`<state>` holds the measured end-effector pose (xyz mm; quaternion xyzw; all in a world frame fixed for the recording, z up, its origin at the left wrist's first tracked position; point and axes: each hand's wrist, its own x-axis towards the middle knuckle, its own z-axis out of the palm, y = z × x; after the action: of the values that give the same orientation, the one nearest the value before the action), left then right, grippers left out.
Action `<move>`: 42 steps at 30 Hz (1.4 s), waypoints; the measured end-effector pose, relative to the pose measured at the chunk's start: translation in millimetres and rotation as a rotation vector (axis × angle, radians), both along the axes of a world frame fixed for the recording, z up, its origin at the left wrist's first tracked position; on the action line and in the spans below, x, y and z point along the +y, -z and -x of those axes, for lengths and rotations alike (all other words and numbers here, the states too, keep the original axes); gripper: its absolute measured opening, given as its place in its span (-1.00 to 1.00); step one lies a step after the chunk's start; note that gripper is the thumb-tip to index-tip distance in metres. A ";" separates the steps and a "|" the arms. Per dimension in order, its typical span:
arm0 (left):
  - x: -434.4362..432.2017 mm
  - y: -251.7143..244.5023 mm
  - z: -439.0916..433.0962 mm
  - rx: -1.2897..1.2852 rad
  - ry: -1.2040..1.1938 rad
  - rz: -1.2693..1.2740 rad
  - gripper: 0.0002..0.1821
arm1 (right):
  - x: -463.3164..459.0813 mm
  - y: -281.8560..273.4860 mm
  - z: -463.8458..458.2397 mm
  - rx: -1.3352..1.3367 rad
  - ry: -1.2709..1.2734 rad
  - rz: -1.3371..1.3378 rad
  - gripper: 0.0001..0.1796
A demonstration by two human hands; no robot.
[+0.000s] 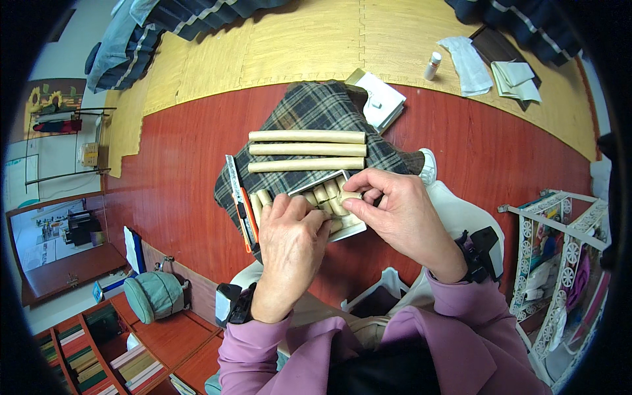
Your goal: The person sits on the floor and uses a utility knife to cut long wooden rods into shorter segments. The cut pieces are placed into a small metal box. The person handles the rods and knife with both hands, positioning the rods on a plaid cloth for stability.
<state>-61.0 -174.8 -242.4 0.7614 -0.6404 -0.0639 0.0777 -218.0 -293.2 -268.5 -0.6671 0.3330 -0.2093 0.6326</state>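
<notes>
My right hand point(400, 210) pinches a short beige roll point(352, 196) between thumb and fingers, over the right side of a small white box point(351, 231). Several short rolls point(332, 189) lie side by side in the box. My left hand point(294, 232) curls over the box's left part; its fingertips are partly hidden, so I cannot tell whether they grip anything. Beyond the box, three long beige sticks point(307, 149), possibly moxa sticks, lie parallel on a plaid cloth point(316, 106). Left of my left hand are loose cut pieces point(256, 202) and an orange utility knife point(243, 210) with its blade extended.
White booklets or boxes point(385, 101) lie beyond the cloth on the red floor point(187, 148). A small bottle point(432, 66) and folded cloths point(516, 79) rest on the yellow mats. A white rack point(553, 227) stands at right, a green bag point(155, 296) at left.
</notes>
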 end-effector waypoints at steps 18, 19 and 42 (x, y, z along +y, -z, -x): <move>-6.4 -10.0 -14.7 0.157 0.206 -0.055 -0.83 | 0.7 0.9 -1.5 -0.037 0.002 -0.038 -0.79; -6.9 -10.7 -17.2 0.187 0.227 -0.069 -0.84 | 0.6 0.8 -1.4 -0.036 0.001 -0.043 -0.78; -13.5 8.4 -14.8 0.040 0.224 0.004 -0.85 | 2.5 4.5 -6.6 -0.067 0.024 0.008 -0.79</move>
<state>-46.2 -188.4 -250.8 0.6834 -0.7200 -0.0862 0.0845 -211.4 -290.7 -273.0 -0.6581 0.3186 -0.2405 0.6384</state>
